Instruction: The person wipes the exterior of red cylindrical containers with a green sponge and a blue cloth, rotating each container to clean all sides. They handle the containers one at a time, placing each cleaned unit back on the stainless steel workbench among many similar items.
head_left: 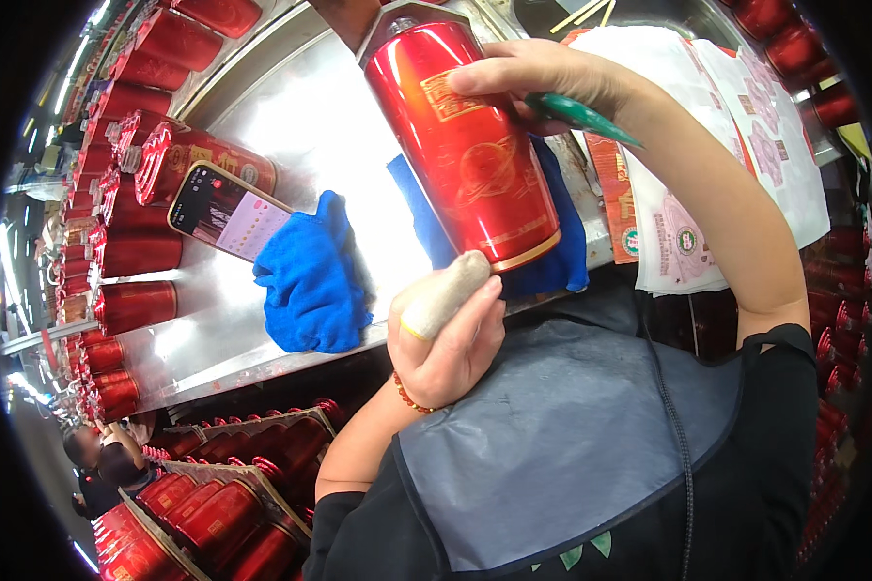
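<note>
A glossy red bottle (pixel 475 160) with gold print and a gold base rim lies tilted across the middle, its base toward me. My right hand (pixel 543 82) grips its upper side, thumb on the printed square. A green tapered tool (pixel 581 118) is tucked between that hand's fingers; its kind cannot be made out. At the base rim, my left hand (pixel 446 339) is closed, with the beige cloth finger cover (pixel 446 300) on its thumb touching the bottle's lower edge. A blue cloth (pixel 557 218) lies under the bottle.
Left on the metal worktable (pixel 213 344) are a crumpled blue cloth (pixel 315 276), a phone (pixel 225 208) and a red bottle (pixel 208 160) lying down. Printed white sheets (pixel 683 237) lie right. Red bottles (pixel 136 232) line the left; crates of bottles (pixel 213 513) stand below. A person (pixel 111 460) is farther off.
</note>
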Tool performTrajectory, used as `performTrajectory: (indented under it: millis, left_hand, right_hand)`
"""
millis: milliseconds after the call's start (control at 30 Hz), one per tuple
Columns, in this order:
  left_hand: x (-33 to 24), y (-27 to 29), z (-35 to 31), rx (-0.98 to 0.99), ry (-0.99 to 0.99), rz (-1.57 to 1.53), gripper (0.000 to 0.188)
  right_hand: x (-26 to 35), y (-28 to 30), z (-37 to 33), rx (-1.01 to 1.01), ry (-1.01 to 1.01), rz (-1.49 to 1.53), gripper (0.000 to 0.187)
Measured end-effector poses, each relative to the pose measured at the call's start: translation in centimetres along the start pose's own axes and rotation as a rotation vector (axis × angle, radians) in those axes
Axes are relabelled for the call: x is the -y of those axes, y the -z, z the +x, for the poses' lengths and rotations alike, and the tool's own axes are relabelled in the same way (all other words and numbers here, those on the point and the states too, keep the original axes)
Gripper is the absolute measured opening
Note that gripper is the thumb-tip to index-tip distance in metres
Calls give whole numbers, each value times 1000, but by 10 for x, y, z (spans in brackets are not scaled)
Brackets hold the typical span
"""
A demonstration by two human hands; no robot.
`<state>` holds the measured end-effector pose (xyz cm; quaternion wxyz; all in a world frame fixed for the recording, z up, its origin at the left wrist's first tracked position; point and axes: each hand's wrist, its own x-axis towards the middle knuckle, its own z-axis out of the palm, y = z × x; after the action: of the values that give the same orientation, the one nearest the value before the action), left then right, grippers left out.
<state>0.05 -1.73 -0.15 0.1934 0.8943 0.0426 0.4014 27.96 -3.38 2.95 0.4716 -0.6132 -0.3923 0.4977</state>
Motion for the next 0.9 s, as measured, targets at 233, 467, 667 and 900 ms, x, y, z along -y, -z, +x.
performTrajectory:
  millis: [233, 467, 667, 900]
  left_hand:
    - [-3, 3, 21, 48, -180, 47, 33]
    - [-1, 16, 18, 112, -129, 34, 30]
    - [-6, 10, 39, 147, -257, 99, 26]
    - [0, 23, 31, 194, -190, 50, 27]
  right_hand:
    - [55, -33, -26, -148, 180, -327, 85]
    - [56, -9, -13, -61, 109, -354, 82]
    - [50, -19, -6, -160, 137, -516, 76]
    - [55, -9, -18, -77, 124, -429, 78]
